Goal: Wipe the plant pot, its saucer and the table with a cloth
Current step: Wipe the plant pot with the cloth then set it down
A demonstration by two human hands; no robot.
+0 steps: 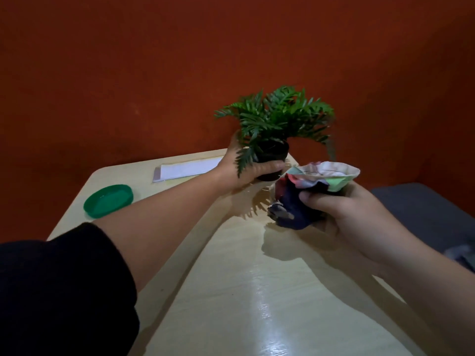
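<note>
I'm seeing the left hand wrapping its fingers tight around the black plant pot, lifting it over the table. The right hand is clutching the bunched cloth just beside it. The green saucer is sitting well left.

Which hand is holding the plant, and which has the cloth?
The left hand grips the black plant pot, lifted off the table; the right hand clutches the crumpled cloth.
</note>
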